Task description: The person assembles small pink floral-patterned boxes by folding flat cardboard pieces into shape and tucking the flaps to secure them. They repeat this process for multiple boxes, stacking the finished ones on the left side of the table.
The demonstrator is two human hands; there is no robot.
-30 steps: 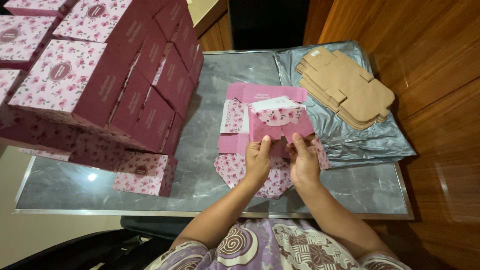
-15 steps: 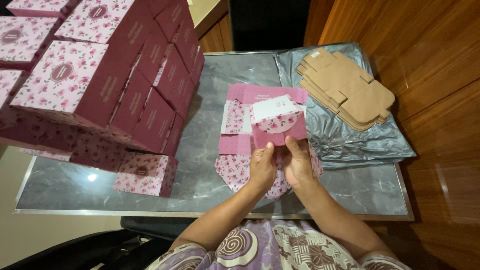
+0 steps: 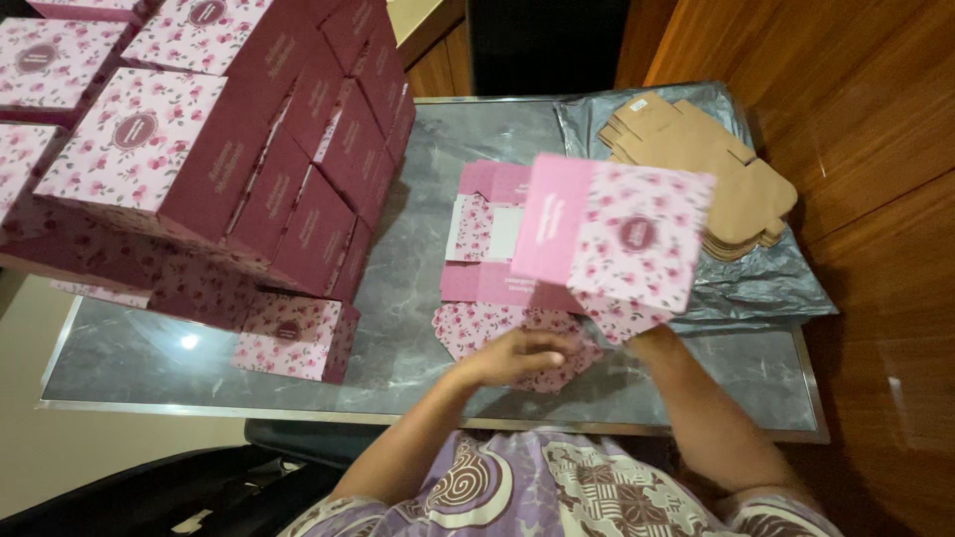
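Pink floral box [image 3: 617, 234], folded up, is raised above the grey marble surface [image 3: 418, 328]; your right hand's grip is hidden behind it, and your left hand [image 3: 517, 355] curls loosely over flat pink blanks [image 3: 487, 249]. Wood-panelled walls [image 3: 875, 149] enclose the room.

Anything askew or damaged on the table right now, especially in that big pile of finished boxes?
The stacked pink floral boxes at the left lean in uneven, tilted rows, and one small box sits apart at the pile's foot. No crushing or tears show. The folded box raised over the flat blanks looks square; the right hand is hidden behind it.
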